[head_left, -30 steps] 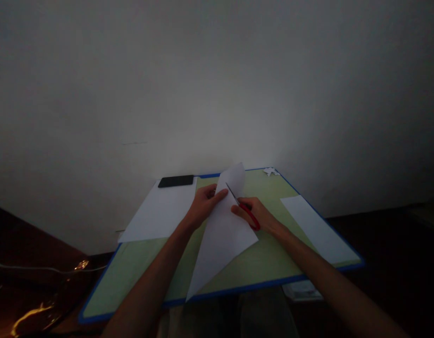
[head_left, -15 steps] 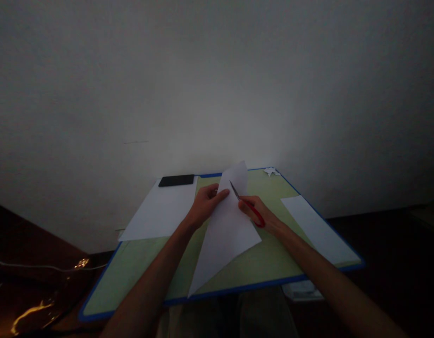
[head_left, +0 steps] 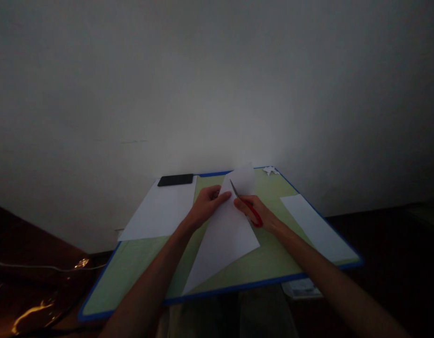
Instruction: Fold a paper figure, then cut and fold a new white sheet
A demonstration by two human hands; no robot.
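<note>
A sheet of white paper (head_left: 228,239) is held up at a slant over the table. My left hand (head_left: 208,203) pinches its left edge, thumb on the near face and the other fingers partly behind. My right hand (head_left: 257,211) is closed round the red handles of a pair of scissors (head_left: 254,217). The metal blades point up and left across the upper part of the sheet, close to my left thumb. Whether the blades are apart is too dark to tell.
The green table (head_left: 143,267) has a blue rim and stands against a pale wall (head_left: 217,84). A black phone (head_left: 175,180) lies on white paper (head_left: 160,211) at the left. A paper star (head_left: 270,170) lies at the far right corner, and another white sheet (head_left: 317,227) along the right edge.
The paper's upper part has swung slightly right and its lower corner slightly left. My right hand with the scissors has shifted a little left.
</note>
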